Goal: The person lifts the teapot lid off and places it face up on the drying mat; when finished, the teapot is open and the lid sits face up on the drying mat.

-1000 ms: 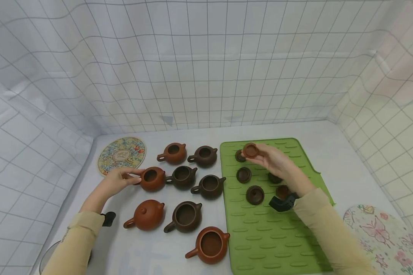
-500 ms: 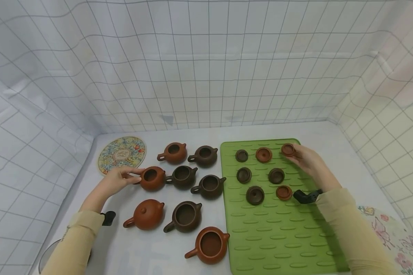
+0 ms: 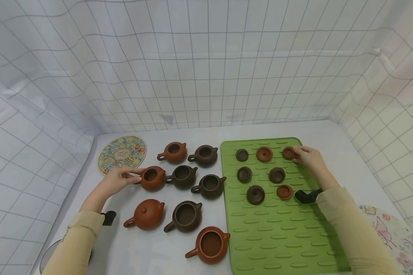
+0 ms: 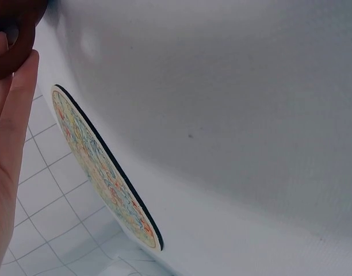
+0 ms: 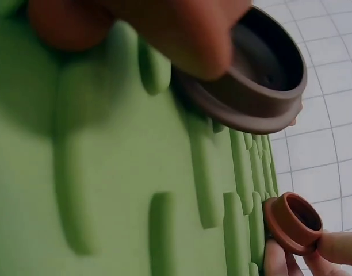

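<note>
My left hand (image 3: 115, 182) pinches the handle of a small reddish-brown teapot (image 3: 152, 178) that stands lidless on the white table. In the left wrist view, fingers touch the loop of that teapot's handle (image 4: 22, 52). Over on the green mat, my right hand (image 3: 311, 162) pinches a small reddish teapot lid (image 3: 289, 153) at the mat's far right corner. The right wrist view has this lid (image 5: 295, 223) hollow side up between thumb and fingers, at the mat's surface. A dark brown lid (image 5: 268, 75) lies closer to that camera.
Several other lids, such as a dark lid (image 3: 256, 194) and a red lid (image 3: 264, 154), lie on the green mat (image 3: 272, 240). More lidless teapots (image 3: 211, 245) stand left of it, beside one lidded teapot (image 3: 148, 214). A round patterned mat (image 3: 122, 154) lies far left.
My right hand has carried the reddish lid rightward across the mat's far side, then lowered it at the far right corner. The left hand and its teapot have stayed put.
</note>
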### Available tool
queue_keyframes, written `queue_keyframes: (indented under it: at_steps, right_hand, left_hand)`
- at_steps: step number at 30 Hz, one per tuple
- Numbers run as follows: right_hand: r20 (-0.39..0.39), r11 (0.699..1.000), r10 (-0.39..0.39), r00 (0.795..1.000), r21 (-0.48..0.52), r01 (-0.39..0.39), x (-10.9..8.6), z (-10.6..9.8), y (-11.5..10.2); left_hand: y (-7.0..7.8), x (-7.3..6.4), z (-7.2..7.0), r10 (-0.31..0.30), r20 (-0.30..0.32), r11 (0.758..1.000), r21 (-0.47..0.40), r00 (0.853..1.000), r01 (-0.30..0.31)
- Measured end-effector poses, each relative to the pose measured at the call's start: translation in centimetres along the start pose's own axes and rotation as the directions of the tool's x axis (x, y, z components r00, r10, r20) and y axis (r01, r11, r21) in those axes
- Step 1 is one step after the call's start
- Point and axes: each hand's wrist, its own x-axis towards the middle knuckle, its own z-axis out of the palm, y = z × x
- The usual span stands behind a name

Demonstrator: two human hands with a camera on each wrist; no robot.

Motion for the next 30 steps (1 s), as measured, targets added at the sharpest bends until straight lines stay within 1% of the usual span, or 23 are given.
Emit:
queue_keyframes:
  at_steps: [6,9,11,14,17,22,26,30]
  right_hand:
    - [-0.08,0.991,-0.019,0.997,-0.135,0.008,-0.2,0.1,-0.3]
    - [-0.103,0.975,-0.036,0.994,-0.222,0.012,-0.4,0.0,-0.4]
    - [-0.109,0.966,-0.048,0.993,-0.256,0.019,-0.4,0.0,-0.4]
    - [-0.118,0.961,-0.061,0.991,-0.277,0.026,-0.5,0.0,-0.4]
    - [-0.119,0.962,-0.057,0.991,-0.271,0.022,-0.5,-0.1,-0.4]
    - [-0.084,0.965,-0.045,0.995,-0.26,0.022,-0.9,-0.2,-0.7]
    - [-0.056,0.964,-0.054,0.997,-0.263,0.037,-1.8,0.0,-1.7]
    - [-0.042,0.96,-0.091,0.995,-0.271,0.076,-3.0,1.4,-3.5]
  left_hand:
    - [0.0,0.0,0.0,0.01,-0.012,1.0,0.012,1.0,-0.01]
    - [0.0,0.1,0.1,0.015,-0.014,1.0,0.008,1.0,-0.015]
    - [0.0,0.1,0.2,0.017,-0.016,1.0,0.005,1.0,-0.017]
    - [0.0,0.2,0.2,0.021,-0.017,1.0,0.002,1.0,-0.02]
    - [0.0,0.2,0.2,0.02,-0.021,1.0,0.004,1.0,-0.02]
    - [0.0,0.2,0.1,0.013,-0.027,1.0,0.019,1.0,-0.013]
    - [0.0,0.0,0.2,0.021,-0.036,0.999,0.029,0.999,-0.02]
    - [0.1,-0.6,0.3,0.058,-0.064,0.998,0.041,0.996,-0.056]
